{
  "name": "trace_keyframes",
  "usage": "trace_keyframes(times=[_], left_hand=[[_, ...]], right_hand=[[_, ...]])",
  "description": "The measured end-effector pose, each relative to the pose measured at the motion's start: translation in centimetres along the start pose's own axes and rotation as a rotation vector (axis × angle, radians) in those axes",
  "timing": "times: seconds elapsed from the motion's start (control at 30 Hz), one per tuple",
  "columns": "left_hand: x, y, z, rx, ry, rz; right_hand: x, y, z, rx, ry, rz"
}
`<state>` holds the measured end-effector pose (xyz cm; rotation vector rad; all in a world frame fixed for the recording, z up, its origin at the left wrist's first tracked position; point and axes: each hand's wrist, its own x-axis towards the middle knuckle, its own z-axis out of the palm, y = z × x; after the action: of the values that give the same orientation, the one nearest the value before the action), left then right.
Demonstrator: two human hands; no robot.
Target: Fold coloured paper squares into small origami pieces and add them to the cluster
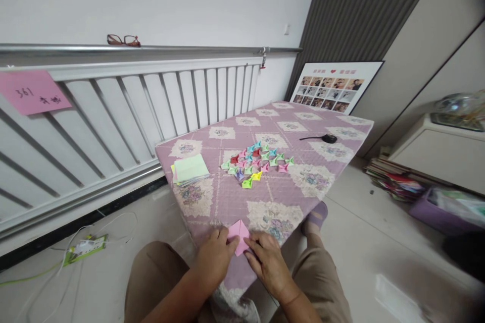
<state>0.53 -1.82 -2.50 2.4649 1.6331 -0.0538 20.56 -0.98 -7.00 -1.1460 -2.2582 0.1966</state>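
Observation:
A pink sheet of origami paper (239, 230), folded into a pointed shape with a crease down its middle, lies at the near corner of the table. My left hand (216, 254) grips its left side, thumb on top. On the right side, my right hand (267, 258) pinches the paper between thumb and fingers. Farther up the cloth sit several small folded paper pieces (256, 162) in green, pink, blue, red, yellow and purple, grouped in rows. To their left rests a stack of square paper (191, 169), light green on top.
A purple flowered tablecloth (261, 194) covers the table. A black object with a thin strap (329, 138) lies toward its far right. A white radiator (182, 96) stands along the left, with glasses (124, 40) on the pipe above. A power strip (85, 250) with cables is on the floor.

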Motion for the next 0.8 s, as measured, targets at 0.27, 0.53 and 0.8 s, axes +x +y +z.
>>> trace_keyframes(times=[0.27, 0.53, 0.8], left_hand=[[-0.5, 0.4, 0.8, 0.022, 0.029, -0.006], [-1.2, -0.4, 1.9, 0.02, 0.044, 0.007], [-1.4, -0.7, 1.8, -0.024, 0.05, 0.012]], right_hand=[[0.2, -3.1, 1.3, -0.12, 0.085, 0.08], [-0.6, -3.8, 2.1, -0.125, 0.064, 0.118], [-0.7, -3.6, 1.1, -0.164, 0.047, 0.141]])
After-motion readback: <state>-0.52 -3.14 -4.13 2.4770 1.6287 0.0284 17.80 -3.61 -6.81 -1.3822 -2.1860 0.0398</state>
